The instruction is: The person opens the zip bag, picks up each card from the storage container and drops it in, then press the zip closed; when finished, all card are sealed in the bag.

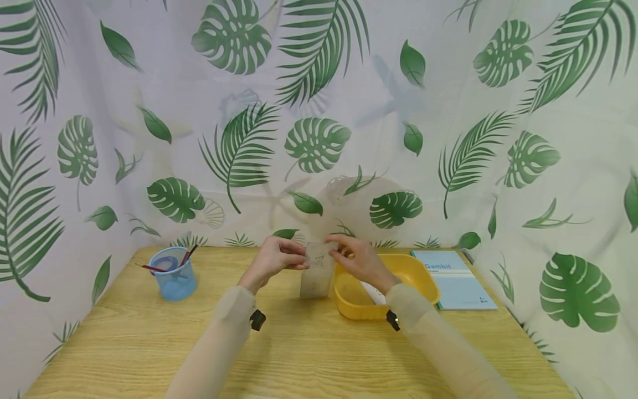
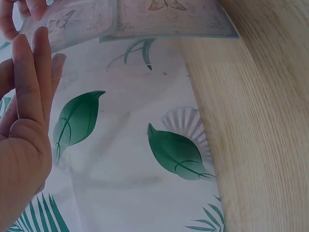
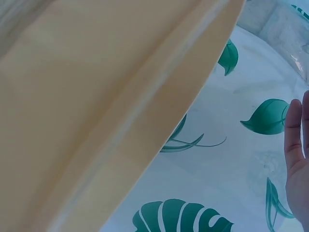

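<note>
Both hands hold up a thin, see-through plastic sleeve with butterfly prints, its lower part hanging just over the table. My left hand pinches its left edge near the top. On the other side, my right hand pinches the upper right corner. The left wrist view shows two joined panels, one with a clear butterfly print, and the left fingers fairly straight at the edge. Only part of the right hand shows in the right wrist view, near the clear plastic.
A yellow plastic basket stands under the right wrist, with a white item inside. Right of it lies a light blue notebook. At the left, a blue mesh cup holds pencils and a roll of tape. A leaf-patterned curtain encloses the table.
</note>
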A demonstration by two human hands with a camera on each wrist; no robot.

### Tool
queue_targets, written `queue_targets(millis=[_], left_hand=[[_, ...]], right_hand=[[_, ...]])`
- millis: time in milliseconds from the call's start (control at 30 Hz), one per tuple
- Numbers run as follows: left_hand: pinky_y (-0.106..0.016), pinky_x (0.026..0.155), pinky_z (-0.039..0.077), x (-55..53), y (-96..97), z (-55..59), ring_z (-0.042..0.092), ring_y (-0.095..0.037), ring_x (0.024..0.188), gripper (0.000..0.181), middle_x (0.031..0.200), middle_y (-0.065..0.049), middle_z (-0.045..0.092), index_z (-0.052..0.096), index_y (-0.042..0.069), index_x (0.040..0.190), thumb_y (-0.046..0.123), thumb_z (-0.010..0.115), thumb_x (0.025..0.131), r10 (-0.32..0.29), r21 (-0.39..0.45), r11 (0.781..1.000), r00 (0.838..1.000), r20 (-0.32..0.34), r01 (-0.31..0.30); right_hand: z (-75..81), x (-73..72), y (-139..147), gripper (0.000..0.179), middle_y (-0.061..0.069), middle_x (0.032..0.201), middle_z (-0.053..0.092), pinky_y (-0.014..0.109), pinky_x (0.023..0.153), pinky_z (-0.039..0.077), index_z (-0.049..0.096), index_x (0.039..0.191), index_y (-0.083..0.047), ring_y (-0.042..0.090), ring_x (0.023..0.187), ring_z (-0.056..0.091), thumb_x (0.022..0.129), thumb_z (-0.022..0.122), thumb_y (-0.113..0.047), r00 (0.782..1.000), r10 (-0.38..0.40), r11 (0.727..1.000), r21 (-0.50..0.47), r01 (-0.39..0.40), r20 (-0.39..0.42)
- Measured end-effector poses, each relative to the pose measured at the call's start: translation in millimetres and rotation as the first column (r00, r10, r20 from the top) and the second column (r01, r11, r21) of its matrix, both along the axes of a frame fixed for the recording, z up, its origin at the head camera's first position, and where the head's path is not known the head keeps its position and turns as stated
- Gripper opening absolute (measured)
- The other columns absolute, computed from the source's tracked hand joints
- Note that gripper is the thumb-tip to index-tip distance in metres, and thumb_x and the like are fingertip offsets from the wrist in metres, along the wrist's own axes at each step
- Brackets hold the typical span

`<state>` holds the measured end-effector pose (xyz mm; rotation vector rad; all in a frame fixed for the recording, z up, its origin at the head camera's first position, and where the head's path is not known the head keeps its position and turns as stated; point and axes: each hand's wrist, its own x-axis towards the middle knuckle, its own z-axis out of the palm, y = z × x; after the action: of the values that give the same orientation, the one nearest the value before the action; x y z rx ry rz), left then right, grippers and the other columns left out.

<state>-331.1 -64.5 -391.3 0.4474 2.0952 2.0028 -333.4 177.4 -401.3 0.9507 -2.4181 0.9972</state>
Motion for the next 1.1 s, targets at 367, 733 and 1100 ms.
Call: queue_targets(millis=[367,733,1100], left_hand=[[-0.034,0.079,0.063,2.8,-0.7,-1.4,0.073,-0.017,0.078,0.020,0.105,-0.024,0.069,0.069,-0.014,0.106,-0.008,0.068,0.087,-0.013,-0.076,0.997,1.000,-0.002,0.013],[-0.039,0.083,0.062,1.9,-1.3,0.5,0.074,-0.019,0.081,0.016,0.108,-0.023,0.068,0.071,-0.012,0.103,-0.006,0.067,0.088,-0.014,-0.138,0.990,0.999,-0.033,0.009],[-0.037,0.081,0.062,1.7,-0.3,7.4,0.072,-0.014,0.073,0.018,0.105,-0.021,0.069,0.071,-0.010,0.106,-0.005,0.066,0.089,0.043,-0.124,0.991,0.999,-0.021,-0.045]], right_hand=[[-5.2,-1.5,2.7,0.025,0.011,0.114,0.073,0.024,0.067,0.061,0.072,0.115,-0.004,0.014,0.080,0.067,0.090,0.069,-0.003,0.991,0.085,0.993,-0.068,-0.092,-0.102],[-4.1,-1.4,1.5,0.025,0.009,0.110,0.074,0.023,0.066,0.061,0.073,0.113,-0.006,0.014,0.079,0.068,0.089,0.071,-0.004,0.988,0.086,0.993,-0.073,-0.096,-0.129],[0.2,-0.7,-0.3,0.021,0.008,0.107,0.074,0.025,0.066,0.060,0.075,0.110,-0.005,0.013,0.077,0.067,0.090,0.070,-0.003,0.986,0.096,0.988,-0.111,-0.111,-0.135]])
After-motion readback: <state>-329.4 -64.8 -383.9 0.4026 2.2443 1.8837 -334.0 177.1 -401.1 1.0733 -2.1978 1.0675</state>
